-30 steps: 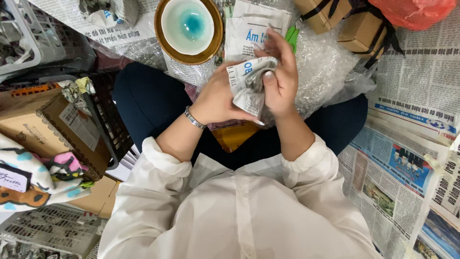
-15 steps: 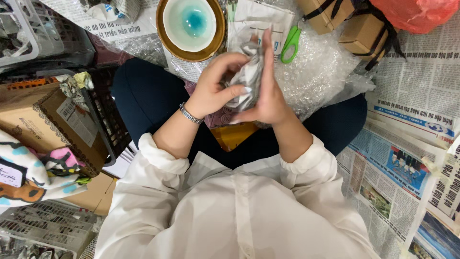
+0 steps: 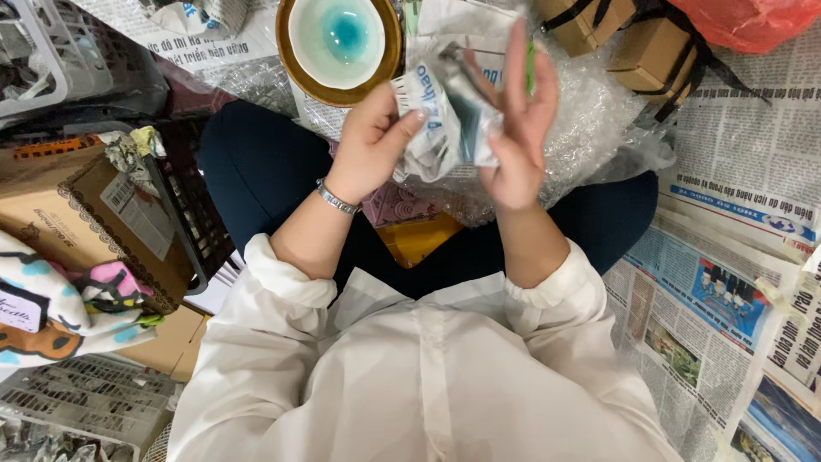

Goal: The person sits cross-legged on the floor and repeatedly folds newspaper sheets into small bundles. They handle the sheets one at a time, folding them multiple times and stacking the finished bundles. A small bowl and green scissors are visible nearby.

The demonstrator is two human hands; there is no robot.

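Bundle [image 3: 449, 120]: crumpled newsprint wad, grey-white with blue print, held up between both hands above the lap, just in front of the bowl [image 3: 340, 43]. Left hand [image 3: 372, 141] pinches its left edge, fingers closed on the paper. Right hand [image 3: 517, 128] backs it from the right, thumb on the paper, fingers [image 3: 519, 64] straight and pointing up. What's inside the wrap can't be seen.

Surface: floor, covered in newspaper [image 3: 735, 257] sheets, flat, overlapping, mostly to the right. Person sits cross-legged on it, dark trousers, white shirt [image 3: 410, 376], metal bracelet [image 3: 335, 198] on the left wrist.

Bowl: round ceramic, brown-gold rim, pale glaze with a turquoise centre, glossy, sitting on printed paper just beyond the hands. Bubble wrap [image 3: 590, 120], clear and wrinkled, lies under and right of the bundle. Orange flat piece [image 3: 419, 239] in the lap beneath the hands.

Top right: small brown boxes [image 3: 650, 43] with black ribbon, red plastic bag [image 3: 744, 21] touching them. Left: open cardboard box [image 3: 77, 214], black plastic crate [image 3: 184, 197] beside it, patterned cloth [image 3: 60, 299] at the edge, white slotted basket [image 3: 43, 51] top left.
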